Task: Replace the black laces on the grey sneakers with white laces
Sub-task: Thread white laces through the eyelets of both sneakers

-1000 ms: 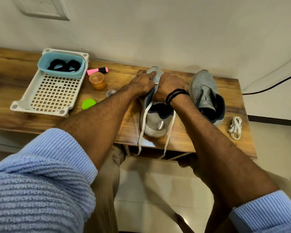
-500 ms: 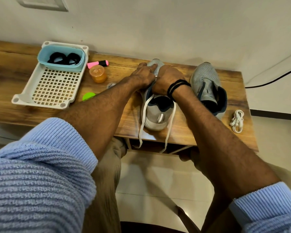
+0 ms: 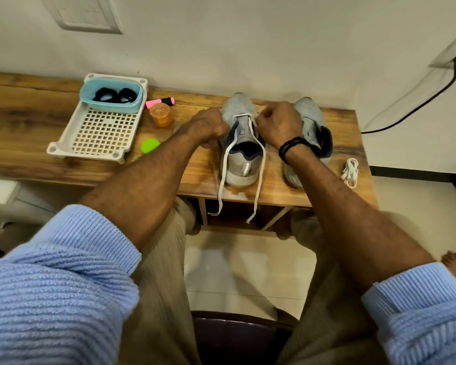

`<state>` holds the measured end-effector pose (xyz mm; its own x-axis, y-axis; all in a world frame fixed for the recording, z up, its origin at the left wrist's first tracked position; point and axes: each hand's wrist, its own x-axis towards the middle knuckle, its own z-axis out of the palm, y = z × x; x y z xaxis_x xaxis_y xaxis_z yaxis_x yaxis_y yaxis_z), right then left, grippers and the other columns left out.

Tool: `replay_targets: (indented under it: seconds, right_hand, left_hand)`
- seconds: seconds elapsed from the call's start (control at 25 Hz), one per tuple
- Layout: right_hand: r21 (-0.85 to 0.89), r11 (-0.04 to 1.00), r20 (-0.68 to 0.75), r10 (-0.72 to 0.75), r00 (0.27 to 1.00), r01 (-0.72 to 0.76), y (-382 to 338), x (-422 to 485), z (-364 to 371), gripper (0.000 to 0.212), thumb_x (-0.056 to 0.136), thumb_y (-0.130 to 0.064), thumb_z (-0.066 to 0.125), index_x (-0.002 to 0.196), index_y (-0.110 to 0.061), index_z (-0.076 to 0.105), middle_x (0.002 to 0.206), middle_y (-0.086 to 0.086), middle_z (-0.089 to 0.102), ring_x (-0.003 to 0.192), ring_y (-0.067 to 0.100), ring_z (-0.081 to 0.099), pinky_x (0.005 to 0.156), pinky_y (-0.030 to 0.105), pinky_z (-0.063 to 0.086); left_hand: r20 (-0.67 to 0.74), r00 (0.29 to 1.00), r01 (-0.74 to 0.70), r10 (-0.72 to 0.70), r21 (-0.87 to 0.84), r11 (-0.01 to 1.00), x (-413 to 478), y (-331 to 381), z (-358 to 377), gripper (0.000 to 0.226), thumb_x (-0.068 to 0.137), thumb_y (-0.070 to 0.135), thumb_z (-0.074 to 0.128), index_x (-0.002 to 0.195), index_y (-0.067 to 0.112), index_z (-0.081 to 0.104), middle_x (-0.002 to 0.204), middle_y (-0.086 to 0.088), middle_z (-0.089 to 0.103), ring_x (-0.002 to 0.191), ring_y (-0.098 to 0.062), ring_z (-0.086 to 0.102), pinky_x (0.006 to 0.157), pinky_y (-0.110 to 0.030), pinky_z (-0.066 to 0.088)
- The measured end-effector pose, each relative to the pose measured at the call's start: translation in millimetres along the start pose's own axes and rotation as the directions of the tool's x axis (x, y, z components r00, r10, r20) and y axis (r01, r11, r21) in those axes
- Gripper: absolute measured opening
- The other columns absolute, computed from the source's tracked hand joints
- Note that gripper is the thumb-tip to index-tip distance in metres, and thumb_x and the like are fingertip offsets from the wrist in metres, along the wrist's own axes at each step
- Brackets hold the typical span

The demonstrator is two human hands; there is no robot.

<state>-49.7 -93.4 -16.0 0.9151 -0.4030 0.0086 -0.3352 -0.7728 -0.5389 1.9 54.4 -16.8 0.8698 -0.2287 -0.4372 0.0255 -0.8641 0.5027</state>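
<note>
Works at the front eyelets of the grey sneaker [image 3: 238, 106] standing on the wooden table [image 3: 32, 122]. Curls left hand [image 3: 208, 127] and right hand [image 3: 279, 122] tight at either flank, each apparently pinching the white lace [image 3: 223, 175], ends dangling past the table edge.

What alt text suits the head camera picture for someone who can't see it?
The right hand pinches a white lace at a grey sneaker's front eyelets on a table; the left hand curls against its side. A second sneaker and coiled lace lie right, black laces left.
</note>
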Motion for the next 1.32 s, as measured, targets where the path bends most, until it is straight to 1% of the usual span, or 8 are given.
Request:
replay_targets:
  seconds: [0.16,0.32,0.4,0.52,0.72,0.88,1.24,1.32]
  right_hand:
    - [-0.01,0.985,0.058,0.174,0.983,-0.174,15,-27,6,0.03,0.094,-0.035,0.058,0.087,-0.006,0.064,0.095,0.014,0.068,0.094,0.033,0.065,0.064,0.031,0.041]
    - [0.07,0.969,0.266,0.21,0.941,-0.236,22,-39,20,0.04,0.095,-0.048,0.054,0.101,-0.011,0.068,0.102,0.011,0.069,0.095,0.031,0.066,0.076,0.037,0.054]
    - [0.15,0.943,0.295,0.243,0.924,-0.296,23,-38,23,0.042,0.093,-0.049,0.056,0.108,-0.012,0.067,0.104,0.011,0.07,0.093,0.032,0.068,0.081,0.044,0.058]
    - [0.205,0.917,0.312,0.269,0.911,-0.341,20,-36,22,0.044,0.093,-0.048,0.058,0.11,-0.009,0.066,0.102,0.013,0.071,0.089,0.033,0.07,0.078,0.047,0.06]
    - [0.25,0.897,0.315,0.28,0.907,-0.364,21,-32,24,0.043,0.095,-0.045,0.058,0.112,-0.006,0.064,0.101,0.012,0.069,0.09,0.032,0.069,0.079,0.047,0.06]
    - [0.29,0.869,0.344,0.295,0.891,-0.4,21,-32,24,0.032,0.096,-0.042,0.058,0.102,-0.011,0.06,0.094,0.012,0.068,0.081,0.032,0.071,0.07,0.048,0.062]
    - [0.301,0.859,0.357,0.301,0.884,-0.414,19,-35,23,0.041,0.094,-0.043,0.059,0.112,-0.006,0.062,0.099,0.013,0.068,0.086,0.033,0.07,0.071,0.05,0.061]
    - [0.301,0.858,0.354,0.306,0.884,-0.417,19,-34,23,0.042,0.094,-0.044,0.059,0.111,-0.006,0.062,0.099,0.014,0.068,0.084,0.034,0.07,0.07,0.05,0.061]
  left_hand:
    - [0.009,0.997,0.077,-0.077,-0.191,0.979,-24,-4,-3,0.027,0.097,0.015,0.049,0.119,-0.002,0.054,0.109,-0.021,0.064,0.087,-0.032,0.07,0.068,-0.044,0.062]
    - [0.255,0.957,0.227,-0.138,-0.362,0.904,-44,-10,10,0.052,0.105,0.034,0.045,0.144,0.002,0.038,0.127,-0.03,0.053,0.093,-0.042,0.069,0.072,-0.046,0.061]
    - [0.316,0.941,0.243,-0.12,-0.386,0.89,-52,-7,21,0.057,0.105,0.045,0.041,0.147,0.007,0.037,0.121,-0.027,0.056,0.089,-0.038,0.07,0.076,-0.046,0.062]
    - [0.3,0.948,0.238,-0.107,-0.443,0.864,-55,0,36,0.055,0.107,0.044,0.036,0.145,0.004,0.038,0.109,-0.019,0.059,0.084,-0.032,0.068,0.073,-0.041,0.061]
    - [0.284,0.948,0.259,-0.141,-0.438,0.861,-56,7,47,0.058,0.106,0.048,0.033,0.146,0.006,0.035,0.109,-0.025,0.06,0.084,-0.035,0.069,0.069,-0.042,0.062]
    - [0.287,0.946,0.27,-0.148,-0.455,0.848,-55,7,50,0.061,0.106,0.047,0.033,0.149,0.004,0.029,0.106,-0.029,0.06,0.092,-0.04,0.072,0.08,-0.048,0.061]
    - [0.276,0.945,0.288,-0.173,-0.456,0.842,-57,8,49,0.061,0.106,0.046,0.033,0.152,0.007,0.026,0.102,-0.026,0.058,0.093,-0.038,0.072,0.084,-0.049,0.06]
    - [0.268,0.947,0.287,-0.176,-0.462,0.839,-58,10,48,0.06,0.107,0.044,0.032,0.153,0.007,0.024,0.111,-0.027,0.055,0.096,-0.04,0.071,0.085,-0.049,0.06]
